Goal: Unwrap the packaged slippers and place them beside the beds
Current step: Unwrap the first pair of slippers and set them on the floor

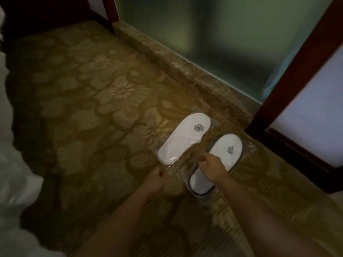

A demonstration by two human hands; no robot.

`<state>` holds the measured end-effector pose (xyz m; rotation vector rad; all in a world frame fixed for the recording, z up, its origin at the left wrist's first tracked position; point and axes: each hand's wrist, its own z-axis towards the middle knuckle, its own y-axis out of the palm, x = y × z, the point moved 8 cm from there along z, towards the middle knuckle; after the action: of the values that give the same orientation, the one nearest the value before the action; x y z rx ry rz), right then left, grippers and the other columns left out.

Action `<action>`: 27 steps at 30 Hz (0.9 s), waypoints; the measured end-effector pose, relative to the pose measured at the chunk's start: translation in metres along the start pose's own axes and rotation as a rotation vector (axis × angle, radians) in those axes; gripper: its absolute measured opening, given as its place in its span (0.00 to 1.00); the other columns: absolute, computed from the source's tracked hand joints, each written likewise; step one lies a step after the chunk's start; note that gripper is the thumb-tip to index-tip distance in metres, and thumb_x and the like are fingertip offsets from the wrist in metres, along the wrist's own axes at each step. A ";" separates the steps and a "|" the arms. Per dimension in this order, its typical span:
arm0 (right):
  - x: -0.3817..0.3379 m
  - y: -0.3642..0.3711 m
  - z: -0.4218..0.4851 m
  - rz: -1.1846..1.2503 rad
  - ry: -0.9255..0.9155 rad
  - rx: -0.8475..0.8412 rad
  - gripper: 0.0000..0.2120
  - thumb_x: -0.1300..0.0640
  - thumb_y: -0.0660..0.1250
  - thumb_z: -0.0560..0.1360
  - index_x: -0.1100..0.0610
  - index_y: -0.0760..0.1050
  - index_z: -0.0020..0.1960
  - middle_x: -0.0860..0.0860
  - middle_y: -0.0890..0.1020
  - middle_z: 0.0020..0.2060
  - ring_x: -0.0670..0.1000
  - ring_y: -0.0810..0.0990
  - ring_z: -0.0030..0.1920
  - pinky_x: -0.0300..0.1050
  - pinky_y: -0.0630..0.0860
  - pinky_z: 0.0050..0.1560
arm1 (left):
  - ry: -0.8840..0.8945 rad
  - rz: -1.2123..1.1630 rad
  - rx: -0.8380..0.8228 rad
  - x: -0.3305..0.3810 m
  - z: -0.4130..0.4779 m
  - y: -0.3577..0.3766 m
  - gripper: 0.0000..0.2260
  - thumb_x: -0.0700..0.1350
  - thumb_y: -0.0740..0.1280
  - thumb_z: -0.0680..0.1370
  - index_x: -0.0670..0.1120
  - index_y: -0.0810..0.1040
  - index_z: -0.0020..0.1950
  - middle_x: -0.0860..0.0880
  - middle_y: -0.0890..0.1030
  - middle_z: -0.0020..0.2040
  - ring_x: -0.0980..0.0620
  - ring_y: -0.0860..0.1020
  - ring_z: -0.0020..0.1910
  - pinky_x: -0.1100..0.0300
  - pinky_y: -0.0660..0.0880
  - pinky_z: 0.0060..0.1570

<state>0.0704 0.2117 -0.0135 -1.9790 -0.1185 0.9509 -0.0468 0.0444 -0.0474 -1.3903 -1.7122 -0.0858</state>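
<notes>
Both outstretched, left hand (155,179) and right hand (213,168) pinch the clear wrapper (176,166) with curled fingers (203,158).

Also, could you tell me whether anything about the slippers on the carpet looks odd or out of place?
They look mismatched: the plain white slipper carries a flower emblem, while the dark-rimmed slipper beside it has a different emblem. Both are in clear wrap.

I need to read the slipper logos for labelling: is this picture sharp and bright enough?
Head view: dim, warm, soft throughout; logos on the plain slipper and trimmed slipper show, not crisply; glare glints on the wrap; left hand and right hand motion-blurred; bedding at left edge smeared, overexposed.
</notes>
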 end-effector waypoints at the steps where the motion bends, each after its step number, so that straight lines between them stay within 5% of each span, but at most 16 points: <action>1: -0.001 0.001 0.005 -0.035 -0.013 0.017 0.14 0.57 0.60 0.76 0.62 0.74 0.58 0.60 0.79 0.56 0.60 0.75 0.58 0.50 0.73 0.56 | 0.013 -0.016 0.018 -0.003 0.005 0.001 0.10 0.47 0.63 0.78 0.43 0.74 0.55 0.44 0.78 0.51 0.49 0.76 0.48 0.55 0.73 0.50; 5: -0.014 0.020 0.018 -0.168 -0.125 -0.074 0.24 0.53 0.59 0.77 0.55 0.63 0.72 0.55 0.68 0.71 0.57 0.66 0.69 0.50 0.65 0.67 | -0.065 -0.147 0.070 -0.022 0.024 0.004 0.18 0.46 0.65 0.77 0.39 0.70 0.64 0.39 0.77 0.61 0.44 0.76 0.57 0.54 0.72 0.55; 10: -0.012 0.050 0.021 -0.304 -0.145 -0.209 0.28 0.50 0.57 0.78 0.51 0.55 0.76 0.52 0.58 0.76 0.54 0.54 0.76 0.51 0.56 0.73 | -0.150 -0.336 0.259 -0.018 0.038 0.002 0.28 0.48 0.66 0.76 0.35 0.63 0.71 0.36 0.71 0.69 0.39 0.71 0.67 0.52 0.69 0.65; 20: -0.006 0.049 0.019 -0.097 -0.152 -0.230 0.27 0.52 0.59 0.78 0.51 0.57 0.75 0.55 0.69 0.70 0.56 0.68 0.68 0.48 0.66 0.67 | -0.322 -0.883 0.244 -0.006 0.057 0.017 0.31 0.52 0.66 0.76 0.38 0.60 0.73 0.36 0.70 0.69 0.37 0.70 0.67 0.43 0.69 0.66; 27: 0.004 0.030 0.015 0.024 -0.122 -0.173 0.24 0.53 0.58 0.79 0.52 0.60 0.73 0.56 0.74 0.66 0.56 0.73 0.63 0.49 0.70 0.64 | -0.186 -0.894 0.228 0.024 0.073 0.011 0.26 0.50 0.69 0.74 0.40 0.72 0.68 0.38 0.77 0.64 0.38 0.76 0.61 0.43 0.72 0.64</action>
<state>0.0551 0.2064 -0.0431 -2.0831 -0.2533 1.1092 -0.0796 0.1065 -0.0798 -0.3986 -2.3008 -0.2506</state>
